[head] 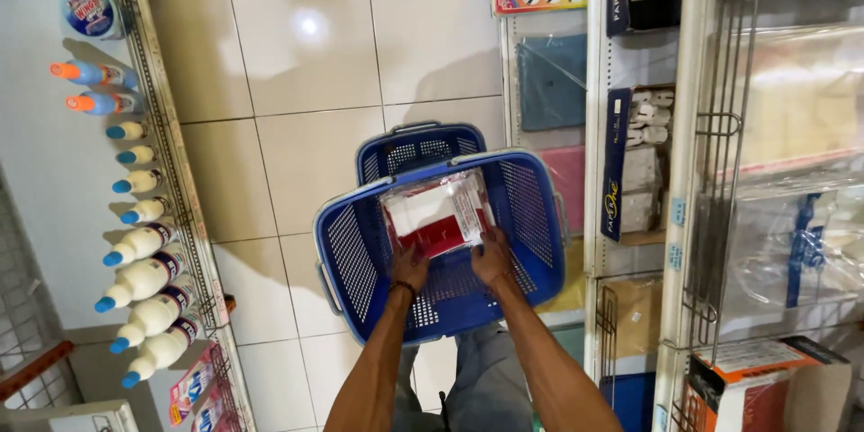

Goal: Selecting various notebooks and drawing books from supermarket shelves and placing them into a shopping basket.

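Both my hands reach into a blue plastic shopping basket [346,256] in front of me. My left hand [408,265] grips the near left corner of a clear plastic packet [438,211] with red and white contents. My right hand [492,256] holds the packet's near right corner. The packet lies tilted inside the basket, near its back wall. A dark band circles my left wrist.
A second blue basket [418,146] sits on the tiled floor [306,63] behind the first. A white shelf on the left carries several white bottles with blue caps [144,283]. Shelving on the right [630,171] holds stationery packs, plastic-wrapped goods and boxes.
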